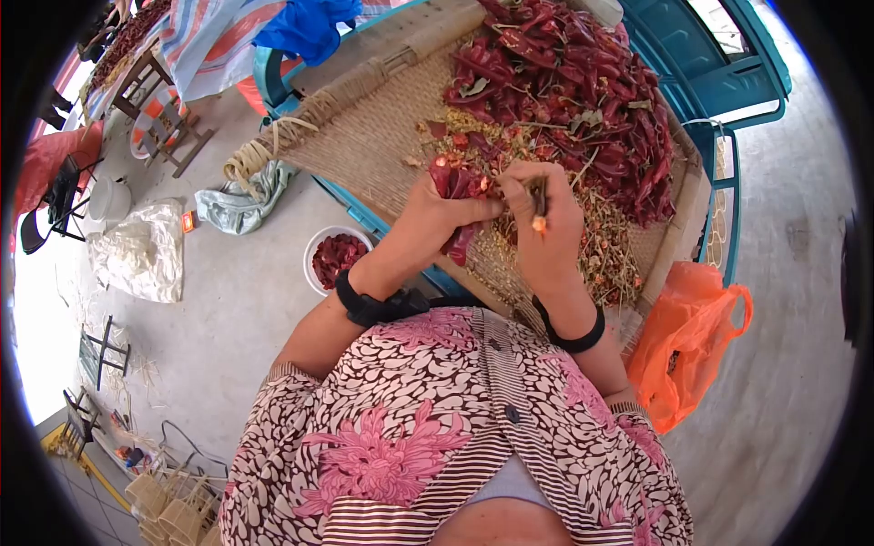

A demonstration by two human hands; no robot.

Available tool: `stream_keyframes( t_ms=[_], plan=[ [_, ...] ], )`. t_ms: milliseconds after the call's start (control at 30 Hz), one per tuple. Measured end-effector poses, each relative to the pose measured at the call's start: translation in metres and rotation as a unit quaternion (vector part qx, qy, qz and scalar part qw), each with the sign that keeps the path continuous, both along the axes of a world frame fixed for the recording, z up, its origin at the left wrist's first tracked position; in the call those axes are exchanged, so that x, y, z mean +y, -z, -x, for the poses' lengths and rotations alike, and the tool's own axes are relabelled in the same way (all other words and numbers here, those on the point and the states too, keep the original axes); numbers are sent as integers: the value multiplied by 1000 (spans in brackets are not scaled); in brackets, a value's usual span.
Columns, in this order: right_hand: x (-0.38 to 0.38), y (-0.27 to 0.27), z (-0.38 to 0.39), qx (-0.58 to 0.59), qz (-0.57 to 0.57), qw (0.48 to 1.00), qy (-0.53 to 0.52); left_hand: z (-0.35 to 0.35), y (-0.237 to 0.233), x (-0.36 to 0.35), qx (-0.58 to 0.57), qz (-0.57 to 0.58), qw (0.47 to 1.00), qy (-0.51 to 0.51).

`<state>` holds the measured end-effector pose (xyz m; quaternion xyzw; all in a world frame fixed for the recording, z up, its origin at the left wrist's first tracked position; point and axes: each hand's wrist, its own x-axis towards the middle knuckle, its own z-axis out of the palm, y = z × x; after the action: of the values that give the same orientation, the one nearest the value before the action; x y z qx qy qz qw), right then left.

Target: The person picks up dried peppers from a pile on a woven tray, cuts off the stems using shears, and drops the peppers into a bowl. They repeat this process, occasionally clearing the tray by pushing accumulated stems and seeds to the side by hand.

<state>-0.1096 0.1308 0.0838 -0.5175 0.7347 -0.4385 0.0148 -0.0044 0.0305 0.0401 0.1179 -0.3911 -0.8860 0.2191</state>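
My left hand [437, 217] is closed around dried red chili peppers [460, 180], with their ends sticking out above and below the fingers. Right beside it, my right hand [553, 223] has its fingers curled, thumb toward the peppers' ends. A small dark, narrow thing and an orange bit show at its fingers; I cannot make out what they are. Both hands are over a woven mat [364, 155]. Beyond them lies a large heap of dried red chilies [574, 100], and under the right hand are scattered stems and seeds [601, 259].
A white bowl of red chili pieces [339, 259] stands below the mat's left edge. An orange plastic bag [687, 341] hangs at the right, near a teal metal frame [719, 73]. Plastic sacks [146, 250] and a wooden chair [168, 118] are on the left floor.
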Motion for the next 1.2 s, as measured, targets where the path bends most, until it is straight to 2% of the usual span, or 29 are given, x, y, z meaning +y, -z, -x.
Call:
stream_keyframes(
  t_ms=[33,133,233,333,400,467,500,600,633,733,867,900,967,1067,1133,1167,1200],
  plan=[
    [2,-1,-3,-105,-2,994,20,-3,1,-2,-6,4,1000,27],
    [4,1,-6,-153,61,986,8,-6,0,-5,1,0,996,86],
    [3,-18,-10,-316,56,947,4,-6,-3,-2,37,-25,993,111],
    [5,-24,2,-335,117,934,28,-9,4,-4,23,-31,988,148],
    [10,-38,24,-283,200,937,45,-13,12,0,10,-48,986,158],
    [5,-61,33,-418,240,872,84,-17,23,-4,-14,-78,988,131],
    [8,-60,42,-454,220,862,46,-17,23,-8,-22,-90,989,119],
    [12,-48,49,-581,205,788,-11,-18,14,-13,11,-61,994,94],
    [12,-43,49,-600,204,774,-8,-20,16,-13,-7,-46,996,74],
    [11,-35,48,-597,198,777,-8,-29,8,-12,-41,3,999,8],
    [18,-41,50,-445,115,886,62,-37,25,-26,-13,64,993,-96],
    [21,-40,55,-346,67,930,104,-41,23,-28,-23,61,991,-121],
    [29,-32,71,-198,-37,964,172,-48,24,-34,-37,63,987,-146],
    [42,-24,86,-35,-176,951,251,-49,25,-35,-50,78,980,-175],
    [47,-22,87,74,-258,920,286,-46,27,-33,-61,55,980,-180],
    [48,-21,86,93,-288,908,289,-46,29,-32,-67,44,980,-180],
    [47,-23,79,72,-289,920,256,-45,31,-32,-60,42,980,-184]
  ],
)
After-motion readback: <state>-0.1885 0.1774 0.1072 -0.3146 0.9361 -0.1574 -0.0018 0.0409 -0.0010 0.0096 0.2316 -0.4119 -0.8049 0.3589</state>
